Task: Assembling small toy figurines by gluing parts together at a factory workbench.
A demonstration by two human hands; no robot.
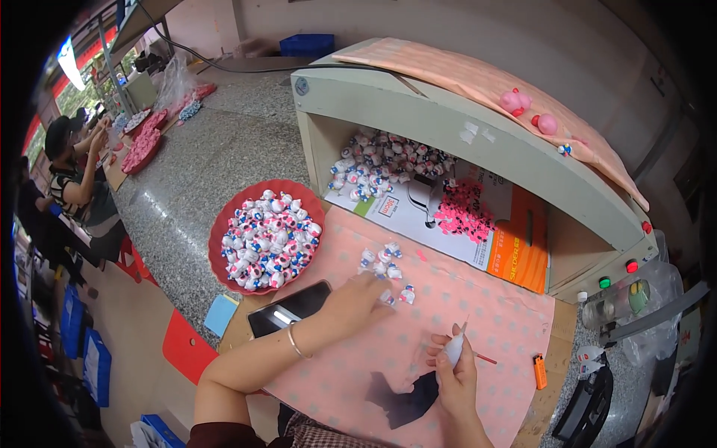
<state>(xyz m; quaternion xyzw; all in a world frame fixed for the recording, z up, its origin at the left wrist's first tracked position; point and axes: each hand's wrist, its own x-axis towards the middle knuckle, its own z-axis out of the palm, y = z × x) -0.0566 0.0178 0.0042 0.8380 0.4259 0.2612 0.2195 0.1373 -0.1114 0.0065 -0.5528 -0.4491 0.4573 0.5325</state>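
Note:
My left hand (360,300) reaches over the pink cloth (448,299), its fingers drawn together around a small white, blue and pink figurine (387,299) that partly shows at the fingertips. Right beside it lies another figurine (407,294), and a loose group of several more (382,261) sits just beyond. Upright in my right hand (457,371) is a small white squeeze bottle (454,348) with a thin pointed nozzle. A thin red stick (485,358) lies past that hand's fingers. Under my right wrist is a dark patch (407,399).
A red bowl (216,246) heaped with figurines stands left, near a black phone (291,308) and blue pad (221,314). Ahead, a pale hooded box (448,101) shelters more figurines and small pink pieces (463,213). An orange lighter (540,372) lies right. People work at far left.

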